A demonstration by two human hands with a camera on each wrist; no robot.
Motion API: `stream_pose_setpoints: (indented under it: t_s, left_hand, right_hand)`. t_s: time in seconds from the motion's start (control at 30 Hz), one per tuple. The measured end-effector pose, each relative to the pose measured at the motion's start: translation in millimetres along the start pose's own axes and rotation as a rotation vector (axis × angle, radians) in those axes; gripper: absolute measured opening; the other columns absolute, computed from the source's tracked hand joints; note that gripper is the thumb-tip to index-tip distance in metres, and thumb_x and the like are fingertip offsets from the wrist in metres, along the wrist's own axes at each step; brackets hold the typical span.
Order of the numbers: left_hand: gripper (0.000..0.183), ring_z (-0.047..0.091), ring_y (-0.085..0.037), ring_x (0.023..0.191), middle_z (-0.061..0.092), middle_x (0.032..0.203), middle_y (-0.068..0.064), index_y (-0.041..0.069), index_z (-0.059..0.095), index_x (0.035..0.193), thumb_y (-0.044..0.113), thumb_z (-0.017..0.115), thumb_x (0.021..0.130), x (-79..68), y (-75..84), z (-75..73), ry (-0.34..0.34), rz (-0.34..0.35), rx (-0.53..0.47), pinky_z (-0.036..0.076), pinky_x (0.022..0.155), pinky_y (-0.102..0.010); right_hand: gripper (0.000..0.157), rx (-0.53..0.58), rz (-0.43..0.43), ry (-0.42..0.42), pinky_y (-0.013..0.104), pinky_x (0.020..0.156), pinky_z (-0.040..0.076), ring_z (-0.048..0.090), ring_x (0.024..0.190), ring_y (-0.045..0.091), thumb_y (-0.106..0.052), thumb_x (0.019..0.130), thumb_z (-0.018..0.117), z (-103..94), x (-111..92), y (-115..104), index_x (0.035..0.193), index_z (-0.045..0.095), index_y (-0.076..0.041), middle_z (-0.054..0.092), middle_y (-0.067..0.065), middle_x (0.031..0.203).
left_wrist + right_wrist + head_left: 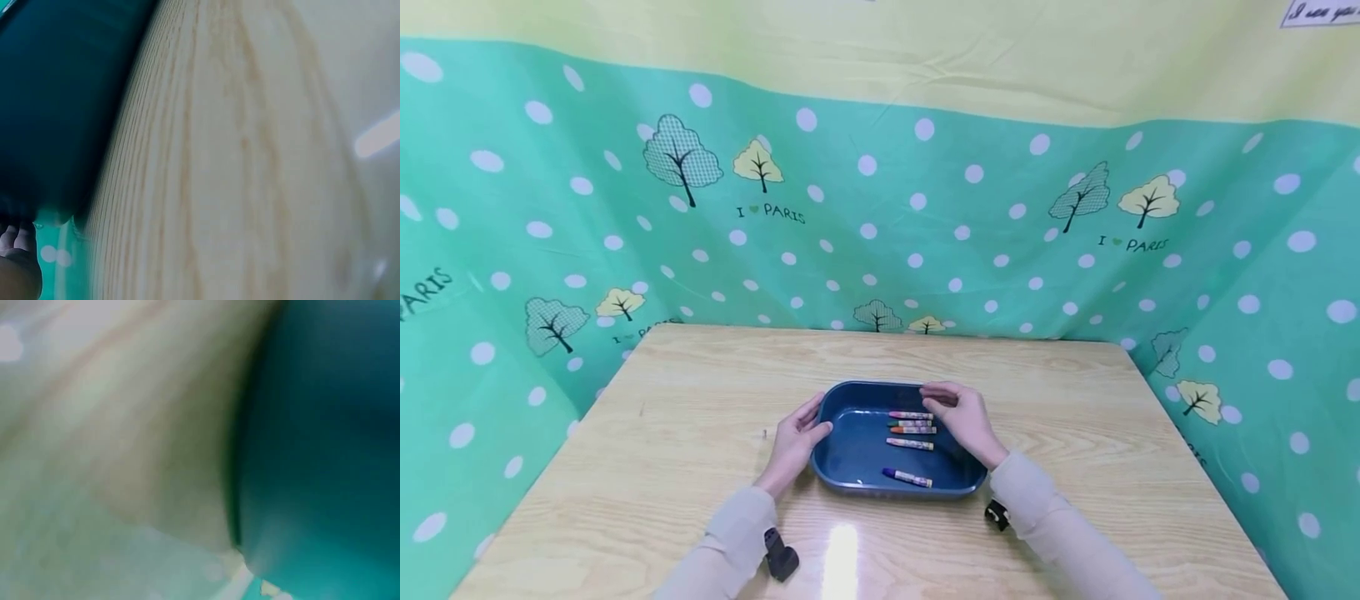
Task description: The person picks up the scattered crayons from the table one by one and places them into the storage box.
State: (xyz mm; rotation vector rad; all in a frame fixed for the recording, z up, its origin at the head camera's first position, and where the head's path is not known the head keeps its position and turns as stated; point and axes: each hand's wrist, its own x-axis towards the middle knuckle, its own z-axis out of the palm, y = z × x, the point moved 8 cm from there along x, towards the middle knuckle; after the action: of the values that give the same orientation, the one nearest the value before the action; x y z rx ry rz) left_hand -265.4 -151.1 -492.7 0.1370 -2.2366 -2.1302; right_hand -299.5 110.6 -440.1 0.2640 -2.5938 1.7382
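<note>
A dark blue tray (857, 454) with rounded corners lies on the table. My left hand (790, 442) holds its left side, thumb at the rim and fingers along the outer wall. Over the right back part of the tray is my right hand (962, 417), thumb and fingers apart with nothing visible between them. Just left of its thumb lies a pink crayon (910, 415). A green crayon (912, 423), an orange crayon (914, 431) and a pale crayon (910, 444) lie below it in a row. A dark purple crayon (907, 477) lies nearer the front wall.
The wood-grain table (700, 433) extends around the tray. A green dotted curtain (820, 275) with tree prints hangs behind and at both sides. The tray's wall (56, 112) fills the left of the left wrist view and the right of the right wrist view.
</note>
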Motion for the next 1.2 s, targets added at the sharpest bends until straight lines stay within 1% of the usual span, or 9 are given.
stream_pose_setpoints:
  t_s: [0.1,0.2,0.33,0.5,0.7,0.87,0.93,1.1,1.2]
  left_hand:
    - [0.053,0.041,-0.029,0.127,0.042,0.138,-0.019,0.002,0.043,0.134,-0.002,0.057,0.083,-0.7,-1.0,1.1,-0.007,-0.002,0.001,0.039,0.102,-0.029]
    - [0.053,0.041,-0.029,0.127,0.042,0.138,-0.019,0.002,0.042,0.134,-0.002,0.057,0.083,-1.4,-1.3,1.1,-0.009,-0.007,-0.008,0.038,0.102,-0.03]
    - [0.052,0.041,-0.03,0.127,0.042,0.138,-0.02,0.001,0.043,0.133,-0.003,0.057,0.083,-1.0,1.0,-0.3,-0.006,0.005,-0.003,0.037,0.103,-0.031]
    - [0.052,0.041,-0.03,0.127,0.042,0.137,-0.021,0.001,0.043,0.133,-0.003,0.056,0.083,0.0,2.6,-0.5,-0.01,0.006,-0.004,0.037,0.103,-0.031]
    - [0.052,0.04,-0.03,0.127,0.04,0.139,-0.02,0.001,0.041,0.134,-0.002,0.056,0.084,0.3,4.6,2.2,-0.03,0.006,-0.016,0.036,0.103,-0.03]
    - [0.053,0.04,-0.029,0.128,0.041,0.139,-0.019,0.001,0.042,0.134,-0.001,0.057,0.084,1.2,5.4,2.0,-0.022,0.01,-0.005,0.036,0.104,-0.03]
    - [0.053,0.04,-0.029,0.128,0.041,0.139,-0.019,0.001,0.042,0.134,-0.002,0.057,0.083,1.1,4.1,2.2,-0.021,0.005,-0.009,0.037,0.103,-0.029]
    - [0.053,0.039,-0.031,0.127,0.039,0.139,-0.02,-0.001,0.04,0.135,-0.003,0.056,0.084,-1.2,2.8,2.7,-0.028,0.006,-0.029,0.037,0.102,-0.03]
    - [0.053,0.039,-0.031,0.127,0.039,0.139,-0.02,0.0,0.04,0.135,-0.002,0.056,0.084,-1.6,3.3,2.8,-0.029,0.006,-0.028,0.037,0.102,-0.03]
  right_hand:
    - [0.027,0.007,0.005,0.06,0.024,0.082,0.055,0.065,0.095,0.02,-0.009,0.082,0.065,-18.2,-1,-4,0.108,0.065,-0.002,0.069,0.012,0.102]
    - [0.029,-0.004,0.004,0.071,0.023,0.083,0.055,0.064,0.098,0.022,-0.011,0.083,0.064,-37.0,-4,-11,0.11,0.064,-0.001,0.068,0.013,0.104]
    - [0.034,-0.02,0.01,0.017,0.023,0.085,0.054,0.062,0.103,0.024,-0.015,0.084,0.064,-58.4,-12,-16,0.115,0.06,-0.002,0.065,0.014,0.111]
    - [0.042,-0.068,0.03,-0.071,0.024,0.085,0.054,0.06,0.106,0.026,-0.022,0.084,0.064,-78.6,-27,-7,0.12,0.057,-0.003,0.062,0.015,0.117]
    - [0.048,-0.108,0.043,-0.086,0.024,0.085,0.055,0.059,0.108,0.029,-0.028,0.084,0.064,-102.4,-46,6,0.123,0.054,-0.003,0.058,0.018,0.121]
    - [0.047,-0.124,0.034,-0.074,0.023,0.084,0.055,0.057,0.109,0.032,-0.024,0.084,0.064,-114.4,-56,21,0.123,0.053,-0.002,0.058,0.019,0.121]
    - [0.049,-0.127,0.049,-0.083,0.023,0.085,0.054,0.056,0.111,0.033,-0.026,0.083,0.065,-116.0,-60,31,0.124,0.053,-0.001,0.058,0.019,0.121]
    - [0.051,-0.114,0.114,-0.132,0.021,0.09,0.051,0.054,0.114,0.032,-0.021,0.082,0.066,-113.2,-73,55,0.125,0.051,0.001,0.057,0.018,0.123]
    - [0.051,-0.107,0.129,-0.162,0.022,0.091,0.051,0.055,0.112,0.032,-0.017,0.082,0.066,-110.5,-79,63,0.125,0.049,0.004,0.056,0.02,0.124]
